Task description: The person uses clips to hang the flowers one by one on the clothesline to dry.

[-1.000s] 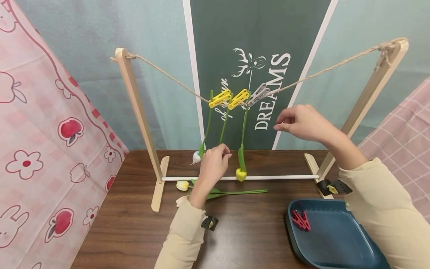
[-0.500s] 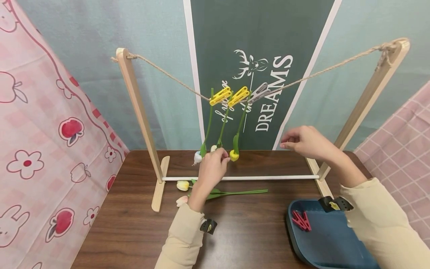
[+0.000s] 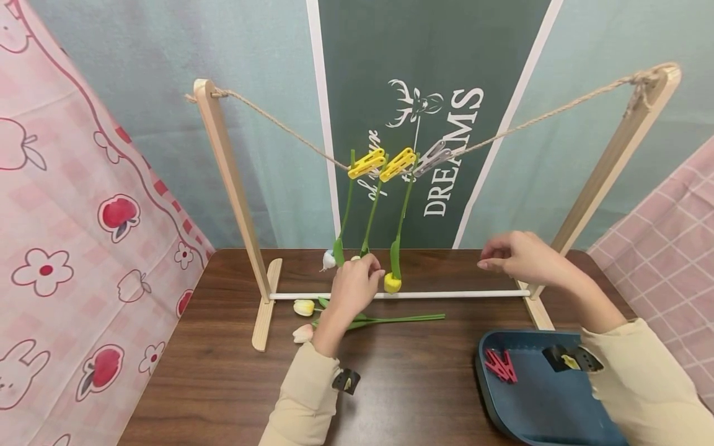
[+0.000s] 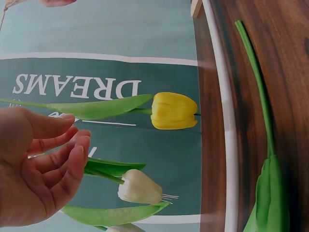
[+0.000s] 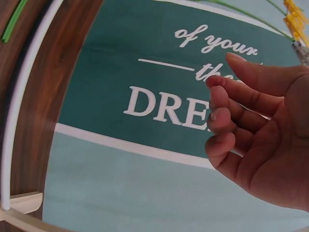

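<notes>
Three artificial tulips hang upside down from a sagging rope (image 3: 279, 126), clipped by two yellow clothespins (image 3: 366, 164) and a grey clothespin (image 3: 432, 160). The yellow tulip (image 4: 175, 111) hangs rightmost; a white tulip (image 4: 139, 186) is beside it, and a pale one (image 3: 329, 260) is leftmost. My left hand (image 3: 357, 282) is close in front of the hanging blooms, fingers loosely bent around nothing. It partly covers the middle bloom in the head view. Off to the right, my right hand (image 3: 521, 257) is in the air with relaxed, bent fingers, holding nothing.
A yellow-white tulip (image 3: 304, 308) and a pink tulip (image 3: 303, 334) lie on the wooden table. The blue tray (image 3: 558, 406) at the right holds red clothespins (image 3: 501, 365). Two wooden posts (image 3: 231, 186) and a white bar (image 3: 457, 295) frame the stand.
My right hand has moved down and slightly right, away from the rope. The yellow tulip has swung left and partly back. The left hand has shifted a little lower.
</notes>
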Available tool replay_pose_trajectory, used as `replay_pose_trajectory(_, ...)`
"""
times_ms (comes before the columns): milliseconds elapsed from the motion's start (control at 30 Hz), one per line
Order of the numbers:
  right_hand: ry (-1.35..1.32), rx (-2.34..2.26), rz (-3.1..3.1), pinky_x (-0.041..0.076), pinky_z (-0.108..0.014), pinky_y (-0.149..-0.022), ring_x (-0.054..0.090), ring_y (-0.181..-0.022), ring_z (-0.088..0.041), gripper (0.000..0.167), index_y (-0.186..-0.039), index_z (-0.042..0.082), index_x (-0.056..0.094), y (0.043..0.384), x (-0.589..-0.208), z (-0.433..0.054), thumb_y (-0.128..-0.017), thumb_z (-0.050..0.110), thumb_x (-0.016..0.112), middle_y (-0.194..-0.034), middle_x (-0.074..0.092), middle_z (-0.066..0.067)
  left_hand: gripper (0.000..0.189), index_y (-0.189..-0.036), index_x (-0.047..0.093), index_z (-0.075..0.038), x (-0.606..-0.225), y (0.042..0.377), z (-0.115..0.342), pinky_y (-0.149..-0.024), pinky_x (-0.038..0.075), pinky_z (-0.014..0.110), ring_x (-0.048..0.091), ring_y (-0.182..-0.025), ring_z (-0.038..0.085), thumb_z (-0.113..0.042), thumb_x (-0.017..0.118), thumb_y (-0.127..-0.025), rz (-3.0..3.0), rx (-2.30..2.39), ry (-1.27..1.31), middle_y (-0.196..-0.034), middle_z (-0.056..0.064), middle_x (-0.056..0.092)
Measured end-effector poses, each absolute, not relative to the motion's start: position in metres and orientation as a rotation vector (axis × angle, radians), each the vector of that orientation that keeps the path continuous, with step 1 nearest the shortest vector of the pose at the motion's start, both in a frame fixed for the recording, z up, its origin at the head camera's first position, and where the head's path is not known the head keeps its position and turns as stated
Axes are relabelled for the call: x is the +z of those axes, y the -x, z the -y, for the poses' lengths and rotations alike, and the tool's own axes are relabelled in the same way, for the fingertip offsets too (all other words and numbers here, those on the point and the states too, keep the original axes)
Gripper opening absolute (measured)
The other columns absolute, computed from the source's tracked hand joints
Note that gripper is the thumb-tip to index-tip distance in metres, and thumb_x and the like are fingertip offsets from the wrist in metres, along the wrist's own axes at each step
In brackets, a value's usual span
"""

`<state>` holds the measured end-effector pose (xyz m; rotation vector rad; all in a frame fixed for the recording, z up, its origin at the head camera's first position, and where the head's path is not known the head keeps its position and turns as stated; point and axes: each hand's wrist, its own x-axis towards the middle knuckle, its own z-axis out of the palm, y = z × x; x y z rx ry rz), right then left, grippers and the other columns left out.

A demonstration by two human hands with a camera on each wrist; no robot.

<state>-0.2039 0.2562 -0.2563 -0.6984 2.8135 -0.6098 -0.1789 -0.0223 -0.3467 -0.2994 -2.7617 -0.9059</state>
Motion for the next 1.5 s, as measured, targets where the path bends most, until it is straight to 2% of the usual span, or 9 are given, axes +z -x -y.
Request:
replay_pose_trajectory(333,0.713,-0.696,-2.561,0.045,-0.027,-0.051,0.052,-0.055,-0.01,0.011,-0.093,0.004,0.065,0.194,-0.284,-0.285,-0.085,0.011,0.062,-0.069,0.056,0.003,0.012,-0.08,0.061,-0.011,-0.357,0.173,0.022,-0.048,0.04,0.029,0.051,-0.056,0.015,-0.021,0.065,-0.085,2.855,-0.861,0.339,-0.066,0.0,0.058)
replay_pose_trajectory(633,0.716,-0.838,-2.366,0.046,-0.027,-0.054,0.053,-0.061,-0.006,0.012,-0.097,0.002,0.063,0.183,-0.316,-0.311,-0.087,0.007,0.059,-0.073,0.058,0.002,0.011,-0.081,0.062,-0.012,-0.364,0.168,0.024,-0.054,0.042,0.032,0.054,-0.059,0.018,-0.021,0.064,-0.086,2.96,-0.886,0.387,-0.062,-0.003,0.054)
replay_pose_trajectory(767,0.815,-0.897,-2.262,0.048,-0.029,-0.053,0.056,-0.061,-0.009,0.011,-0.096,-0.002,0.062,0.181,-0.334,-0.321,-0.088,0.002,0.055,-0.077,0.059,0.0,0.011,-0.082,0.062,-0.012,-0.368,0.167,0.024,-0.055,0.041,0.032,0.053,-0.059,0.018,-0.022,0.064,-0.086,2.994,-0.888,0.388,-0.059,-0.005,0.05)
replay_pose_trajectory(867,0.882,-0.945,-2.156,0.049,-0.031,-0.051,0.057,-0.061,-0.011,0.012,-0.096,-0.006,0.06,0.178,-0.347,-0.327,-0.089,-0.003,0.051,-0.077,0.059,0.0,0.01,-0.082,0.063,-0.012,-0.371,0.165,0.025,-0.055,0.042,0.031,0.054,-0.061,0.018,-0.021,0.063,-0.086,3.004,-0.894,0.393,-0.061,-0.004,0.052)
replay_pose_trajectory(1033,0.774,-1.029,-1.975,0.05,-0.031,-0.058,0.058,-0.069,-0.009,0.017,-0.1,-0.016,0.054,0.172,-0.365,-0.335,-0.088,-0.005,0.047,-0.08,0.057,-0.001,0.01,-0.082,0.063,-0.011,-0.377,0.163,0.027,-0.055,0.043,0.03,0.055,-0.061,0.016,-0.02,0.064,-0.086,2.997,-0.901,0.438,-0.066,-0.003,0.057)
replay_pose_trajectory(1167,0.686,-1.066,-1.891,0.045,-0.026,-0.056,0.054,-0.07,-0.008,0.021,-0.102,-0.02,0.05,0.169,-0.378,-0.34,-0.087,-0.007,0.045,-0.08,0.056,-0.003,0.011,-0.08,0.062,-0.01,-0.382,0.161,0.03,-0.055,0.041,0.028,0.052,-0.059,0.013,-0.02,0.065,-0.085,2.982,-0.898,0.48,-0.064,-0.002,0.057)
replay_pose_trajectory(1267,0.662,-1.057,-1.868,0.04,-0.023,-0.053,0.051,-0.068,-0.008,0.022,-0.104,-0.02,0.05,0.168,-0.386,-0.344,-0.086,-0.008,0.044,-0.081,0.056,-0.004,0.011,-0.079,0.062,-0.01,-0.386,0.16,0.031,-0.054,0.041,0.027,0.051,-0.058,0.011,-0.019,0.065,-0.085,2.979,-0.908,0.491,-0.064,-0.003,0.058)
replay_pose_trajectory(1500,0.607,-0.978,-1.916,0.043,-0.026,-0.053,0.053,-0.07,-0.01,0.028,-0.108,-0.016,0.053,0.165,-0.4,-0.348,-0.082,-0.009,0.043,-0.082,0.057,-0.005,0.011,-0.079,0.062,-0.011,-0.394,0.157,0.034,-0.055,0.041,0.027,0.051,-0.059,0.012,-0.02,0.065,-0.085,3.014,-0.91,0.473,-0.064,-0.005,0.056)
